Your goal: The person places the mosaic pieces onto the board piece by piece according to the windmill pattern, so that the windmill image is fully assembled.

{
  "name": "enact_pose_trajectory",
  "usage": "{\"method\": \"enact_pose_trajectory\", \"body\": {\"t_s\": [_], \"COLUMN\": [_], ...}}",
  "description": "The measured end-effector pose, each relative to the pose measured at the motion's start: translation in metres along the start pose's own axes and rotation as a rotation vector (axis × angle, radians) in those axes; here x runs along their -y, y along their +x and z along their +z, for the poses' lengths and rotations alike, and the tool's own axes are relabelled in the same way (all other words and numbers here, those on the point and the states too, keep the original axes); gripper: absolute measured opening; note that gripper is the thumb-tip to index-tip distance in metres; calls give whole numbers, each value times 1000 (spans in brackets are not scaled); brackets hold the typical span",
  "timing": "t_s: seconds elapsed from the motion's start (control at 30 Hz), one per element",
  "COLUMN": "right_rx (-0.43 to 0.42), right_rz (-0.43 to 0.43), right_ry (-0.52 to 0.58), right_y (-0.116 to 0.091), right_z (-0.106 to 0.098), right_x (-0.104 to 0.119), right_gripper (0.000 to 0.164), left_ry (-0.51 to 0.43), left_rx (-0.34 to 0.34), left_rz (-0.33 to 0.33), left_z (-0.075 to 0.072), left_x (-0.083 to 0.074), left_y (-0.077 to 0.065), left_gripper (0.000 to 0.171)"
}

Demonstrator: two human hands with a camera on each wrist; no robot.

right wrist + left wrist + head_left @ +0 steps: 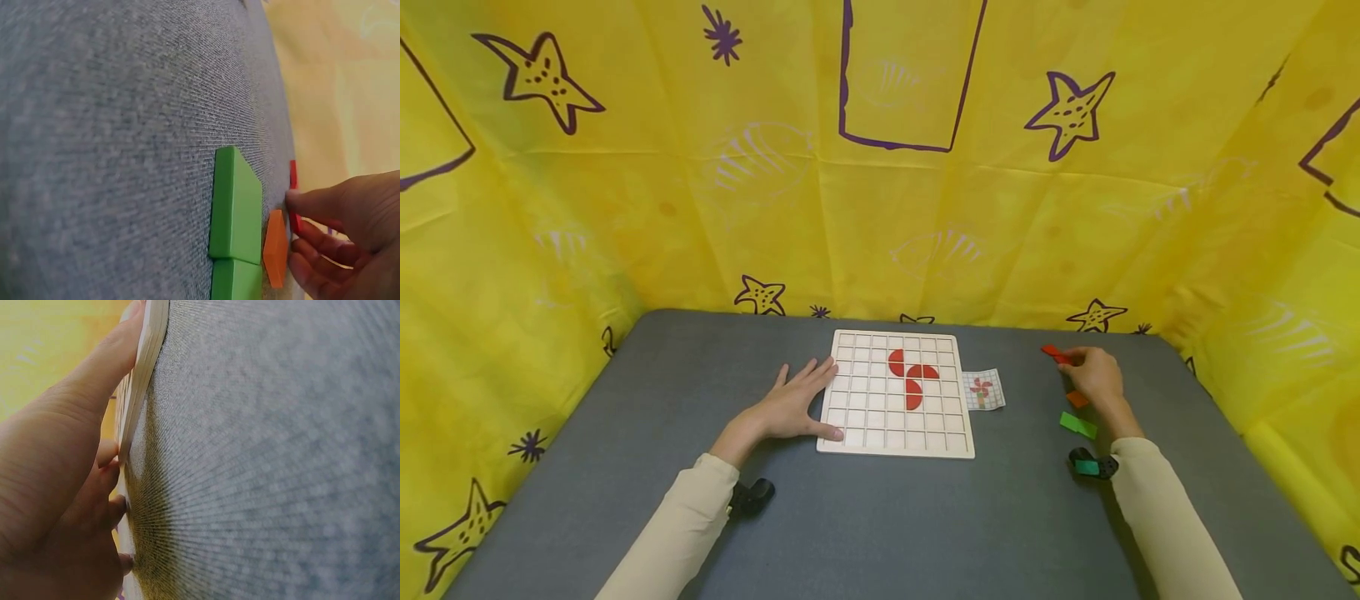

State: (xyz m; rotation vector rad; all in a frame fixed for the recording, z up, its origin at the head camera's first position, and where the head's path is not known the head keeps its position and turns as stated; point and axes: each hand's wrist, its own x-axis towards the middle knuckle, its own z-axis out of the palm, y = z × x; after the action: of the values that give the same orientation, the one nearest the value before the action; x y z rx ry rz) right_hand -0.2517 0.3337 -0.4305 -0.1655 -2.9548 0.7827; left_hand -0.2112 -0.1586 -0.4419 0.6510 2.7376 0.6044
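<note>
A pale wooden grid board [868, 442] lies on the table with three red half-round pieces [913, 395] on its squares. My left hand [790, 407] rests at the board's left edge, fingers spread, thumb on the near left corner; the left wrist view shows the thumb over the rim. At the far right, my right hand [1097, 377] pinches a red piece [295, 222] between thumb and fingers, close to the table. Another bit of red [293, 174] shows just beyond the thumb. Nearer me are an orange piece [1077, 399] and two end-to-end green pieces [1078, 425].
A small printed card [992, 388] with a pinwheel-like flower on a grid sits against the board's right side. Behind the grey table [910, 525] hangs a yellow curtain [820, 208] with starfish drawings. A teal rectangle [1087, 467] shows by the black right wrist camera [1107, 467].
</note>
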Motion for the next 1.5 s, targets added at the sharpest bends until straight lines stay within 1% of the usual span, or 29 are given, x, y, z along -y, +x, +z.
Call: {"method": "enact_pose_trajectory", "body": {"t_s": [0.13, 0.23, 0.37, 0.47, 0.57, 0.67, 0.87, 1.0, 1.17, 1.3, 1.4, 1.5], "right_rx": [-8, -23, -47, -56, -62, -79, -80, -78, -80, -59, -37, -33], "right_rz": [0, -16, -69, -112, -140, -150, -148, -181, -219, -247, -268, -272], "right_ry": [24, 59, 102, 114, 104, 100, 150, 163, 201, 239, 247, 264], "right_y": [-2, -3, -6, -8, -9, -9, -9, -9, -9, -7, -7, -7], "right_z": [0, 0, -1, -2, -4, -5, -6, -5, 0, 6, 11, 14], "right_x": [-3, -6, -6, -3, 3, 10, 22, 27, 38, 49, 56, 64], "right_gripper": [37, 35, 28, 25, 25, 23, 22, 21, 21, 22, 25, 27], "left_ry": [0, 0, -3, -3, -2, -1, -2, -4, -12, -17, -14, -11], "left_rx": [3, 4, 3, 4, 8, 8, 8, 8, 8, 13, 15, 12], "left_rz": [-2, -4, -2, 0, -4, -3, -2, -1, -5, -4, 2, 3], "left_z": [0, 0, 0, 1, 2, 3, 2, 2, 1, 0, -1, -1], "left_x": [-1, -1, -1, 1, 3, 4, 4, 4, 3, 3, 2, 2], "left_y": [0, 0, 0, 1, 2, 3, 2, 2, 2, 1, 1, 1], "left_gripper": [117, 116, 116, 116, 117, 118, 118, 118, 118, 118, 117, 117]}}
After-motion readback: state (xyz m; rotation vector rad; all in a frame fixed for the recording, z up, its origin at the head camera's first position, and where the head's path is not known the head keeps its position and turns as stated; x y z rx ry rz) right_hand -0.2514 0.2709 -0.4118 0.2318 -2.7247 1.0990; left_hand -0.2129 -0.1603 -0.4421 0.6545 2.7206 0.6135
